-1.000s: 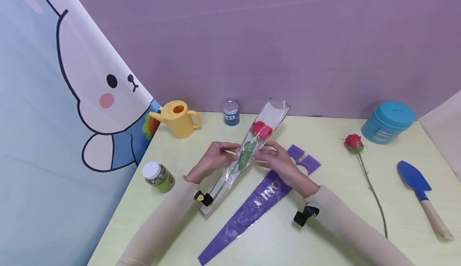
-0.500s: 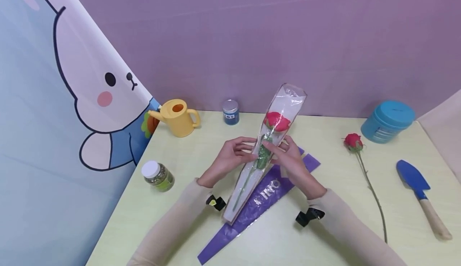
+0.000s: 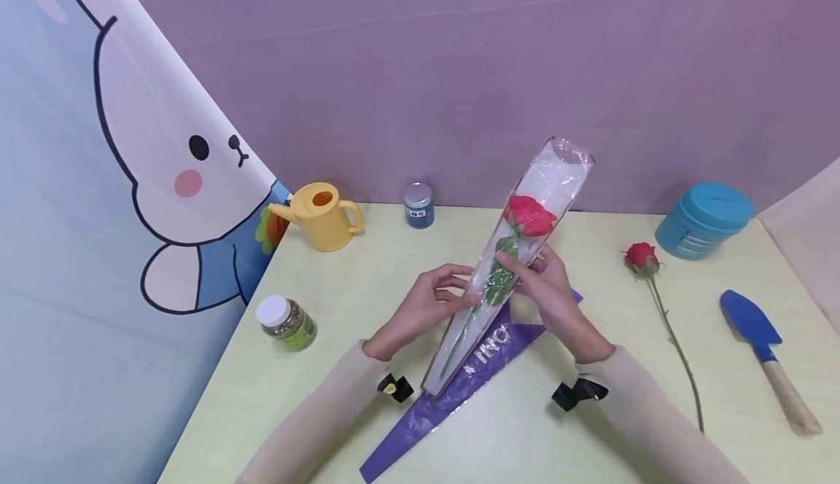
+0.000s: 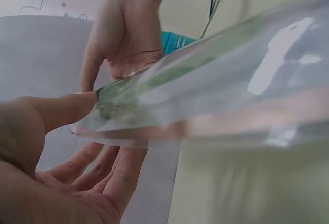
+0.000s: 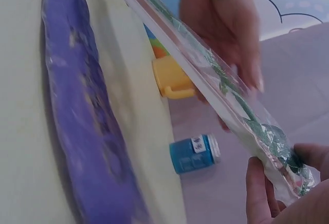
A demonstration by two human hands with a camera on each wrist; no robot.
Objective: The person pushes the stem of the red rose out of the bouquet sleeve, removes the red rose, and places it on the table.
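A red rose (image 3: 529,216) lies inside a long clear flower sleeve (image 3: 559,169) with a white backing, tilted and lifted over the table. My left hand (image 3: 428,303) pinches its left edge, thumb in front and fingers behind. On the opposite edge, beside the green leaves, my right hand (image 3: 550,286) grips it with the thumb on the front. In the right wrist view the right fingers (image 5: 257,185) press the back. Beneath it lies a flat purple flower sleeve (image 3: 420,426) with silvery lettering, its upper part mostly covered in the head view.
A loose rose (image 3: 643,256) with a bare stem lies to the right, near a blue trowel (image 3: 755,324) and a blue tub (image 3: 704,223). A yellow watering can (image 3: 321,218) and a small blue jar (image 3: 418,207) stand at the back. A white-lidded jar (image 3: 289,324) sits left.
Both hands have raised the sleeved rose and shifted it right, so it now overlaps the purple sleeve. The right thumb has come onto its front.
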